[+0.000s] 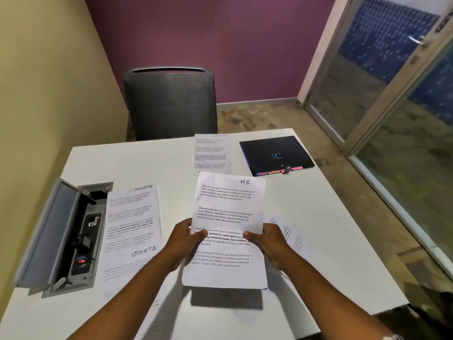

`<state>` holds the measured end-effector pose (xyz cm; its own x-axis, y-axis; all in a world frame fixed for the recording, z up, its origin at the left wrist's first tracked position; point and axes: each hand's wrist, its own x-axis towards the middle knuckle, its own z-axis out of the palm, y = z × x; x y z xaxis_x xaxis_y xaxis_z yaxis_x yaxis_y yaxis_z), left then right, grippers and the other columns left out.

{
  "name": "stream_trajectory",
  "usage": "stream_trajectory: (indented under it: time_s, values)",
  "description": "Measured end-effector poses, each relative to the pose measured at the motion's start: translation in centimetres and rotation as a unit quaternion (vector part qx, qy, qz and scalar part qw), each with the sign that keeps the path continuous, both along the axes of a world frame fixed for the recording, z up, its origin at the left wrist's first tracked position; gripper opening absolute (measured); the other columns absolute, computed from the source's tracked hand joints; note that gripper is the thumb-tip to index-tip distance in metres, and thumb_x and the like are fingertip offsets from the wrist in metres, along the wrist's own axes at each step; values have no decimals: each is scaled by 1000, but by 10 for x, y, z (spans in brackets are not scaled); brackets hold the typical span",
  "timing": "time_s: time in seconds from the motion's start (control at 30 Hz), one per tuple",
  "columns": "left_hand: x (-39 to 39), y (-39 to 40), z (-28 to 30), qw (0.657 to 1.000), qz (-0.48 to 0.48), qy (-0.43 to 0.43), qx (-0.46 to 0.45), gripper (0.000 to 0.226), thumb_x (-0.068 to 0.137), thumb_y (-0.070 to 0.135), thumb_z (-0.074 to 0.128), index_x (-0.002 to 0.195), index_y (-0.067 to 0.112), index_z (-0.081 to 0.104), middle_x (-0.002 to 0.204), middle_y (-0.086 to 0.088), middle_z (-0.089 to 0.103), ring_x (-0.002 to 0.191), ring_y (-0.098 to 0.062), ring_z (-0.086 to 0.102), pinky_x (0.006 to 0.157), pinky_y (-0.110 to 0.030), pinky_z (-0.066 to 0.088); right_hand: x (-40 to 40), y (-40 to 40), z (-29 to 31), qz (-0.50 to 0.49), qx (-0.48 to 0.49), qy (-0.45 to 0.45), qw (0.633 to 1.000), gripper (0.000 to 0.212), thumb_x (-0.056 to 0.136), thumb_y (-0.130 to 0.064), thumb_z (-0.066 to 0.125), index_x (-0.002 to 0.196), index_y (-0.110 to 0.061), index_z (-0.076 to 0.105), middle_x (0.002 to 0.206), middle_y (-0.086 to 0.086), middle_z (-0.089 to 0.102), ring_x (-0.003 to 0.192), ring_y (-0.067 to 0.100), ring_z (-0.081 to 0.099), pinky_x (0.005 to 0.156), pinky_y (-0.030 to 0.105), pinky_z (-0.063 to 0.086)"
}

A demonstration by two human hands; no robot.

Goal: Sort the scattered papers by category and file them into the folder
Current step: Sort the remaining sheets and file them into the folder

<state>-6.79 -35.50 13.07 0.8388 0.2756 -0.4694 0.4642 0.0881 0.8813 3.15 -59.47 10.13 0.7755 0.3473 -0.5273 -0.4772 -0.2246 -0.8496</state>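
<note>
Here, HR papers (229, 217) between both hands (182, 239), perhaps several sheets, above table (306, 217)

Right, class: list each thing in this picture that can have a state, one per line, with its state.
HR sheets: lifted off the table, held at both sides.
Left hand: grips the sheets.
Right hand: grips the sheets.
Folder: closed, flat.
Socket box: lid open.
Sports sheets: flat, unfiled.
</note>
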Motion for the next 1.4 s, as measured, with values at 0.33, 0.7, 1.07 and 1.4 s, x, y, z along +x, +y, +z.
stream_trajectory:
  time_s: [0.33,0.7,1.07,1.4]
  values:
    - [105,-80,-33,992,32,48,111,7,96,22,57,97,22,64,106,-1,70,99,-26,66,88,-44,53,81,-104,-31,-108,10,28,994,27,84,1,78,108,-10,73,101,4,78,85,17,76,72,26,61]
    - [282,-173,-47,946,-71,20,315,23,102,30,49,110,11,59,104,4,59,93,-15,55,81,-26,37,175,-215,-69,-155,-16,57,986,33,86,-3,77,119,-6,72,110,3,78,101,24,74,98,45,56]
    - [429,-205,-111,899,-171,22,404,35,92,30,65,121,10,61,115,-8,68,104,-28,64,86,-36,49,256,-272,-96,-203,3,51,978,30,85,-1,77,114,-10,73,110,4,78,104,27,74,97,46,56]
    - [481,-216,-156,851,-259,-40,455,12,84,23,69,96,24,69,98,0,72,88,-23,65,72,-29,49,315,-286,-109,-231,-51,56,970,14,82,-11,84,90,-3,76,101,26,74,83,40,71,77,43,53]
